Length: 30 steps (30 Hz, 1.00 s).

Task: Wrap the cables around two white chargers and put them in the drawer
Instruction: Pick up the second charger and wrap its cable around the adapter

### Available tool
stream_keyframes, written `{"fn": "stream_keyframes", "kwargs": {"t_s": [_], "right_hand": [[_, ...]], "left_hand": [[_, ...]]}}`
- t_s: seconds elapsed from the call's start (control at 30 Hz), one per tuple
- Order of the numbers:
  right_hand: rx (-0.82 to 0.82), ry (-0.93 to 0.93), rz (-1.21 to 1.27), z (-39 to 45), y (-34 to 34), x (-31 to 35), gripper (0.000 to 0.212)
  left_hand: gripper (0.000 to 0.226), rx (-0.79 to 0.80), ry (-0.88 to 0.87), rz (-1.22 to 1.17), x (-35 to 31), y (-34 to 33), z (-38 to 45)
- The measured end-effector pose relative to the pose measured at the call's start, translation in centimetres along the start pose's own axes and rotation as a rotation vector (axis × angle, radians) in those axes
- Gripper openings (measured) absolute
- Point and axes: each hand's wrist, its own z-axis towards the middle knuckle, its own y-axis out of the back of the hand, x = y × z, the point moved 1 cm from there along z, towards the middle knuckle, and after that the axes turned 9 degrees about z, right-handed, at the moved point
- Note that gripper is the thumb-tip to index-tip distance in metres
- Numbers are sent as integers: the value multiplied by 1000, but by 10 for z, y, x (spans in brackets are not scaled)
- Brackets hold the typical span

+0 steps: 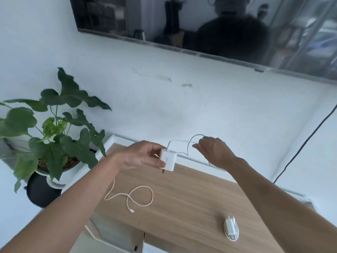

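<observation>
My left hand (144,156) grips a square white charger (168,160) above the wooden cabinet top (191,194), its prongs pointing down. A thin white cable (179,142) loops from the charger to my right hand (215,152), which pinches it at the fingertips. Another white cable (140,195) trails down past my left forearm and lies in a loose loop on the wood, its plug end free. A second white charger (231,228), with its cable wound around it, lies on the wood at the front right. An open drawer (111,232) shows below the front edge.
A potted green plant (54,136) stands left of the cabinet. A dark wall-mounted screen (200,24) hangs above. A black cord (306,145) runs down the wall at the right.
</observation>
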Motion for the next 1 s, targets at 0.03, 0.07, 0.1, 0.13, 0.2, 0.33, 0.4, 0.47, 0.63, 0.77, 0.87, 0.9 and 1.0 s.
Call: {"fn": "stream_keyframes", "kwargs": {"t_s": [0.03, 0.07, 0.1, 0.13, 0.2, 0.33, 0.4, 0.47, 0.63, 0.77, 0.87, 0.9, 1.0], "right_hand": [[-10, -36, 11, 1, 2, 1, 51], [-17, -86, 34, 2, 2, 3, 49], [-21, -133, 66, 3, 1, 6, 47], [-21, -188, 106, 3, -1, 12, 45], [-33, -254, 151, 3, -12, 21, 44], [-67, -251, 149, -2, -49, 36, 48], [-123, -190, 152, -10, -64, 50, 42], [-162, -141, 139, -16, -73, 65, 46], [-166, -96, 81, -29, -72, 80, 47], [-50, 39, 68, -37, -52, 107, 42], [-4, 103, 3, -34, -28, 136, 29], [21, 119, -10, -32, -19, 145, 24], [62, 150, -19, -19, 7, 168, 15]], "left_hand": [[49, 1, -37, -135, -4, 7, -4], [51, -7, -73, -279, -8, 12, -7], [53, -23, -119, -397, -12, 16, -8], [54, -48, -165, -486, -16, 18, -9], [54, -129, -254, -602, -28, 19, -8], [55, -341, -348, -742, -41, 24, 3], [48, -442, -342, -796, -38, 30, 7], [46, -508, -311, -826, -28, 38, 9], [34, -539, -241, -768, -9, 58, 5], [30, -600, -220, -627, 3, 68, 5], [30, -668, -176, -483, 14, 73, 5], [29, -683, -159, -403, 16, 74, 5], [28, -687, -131, -157, 23, 77, 4]]}}
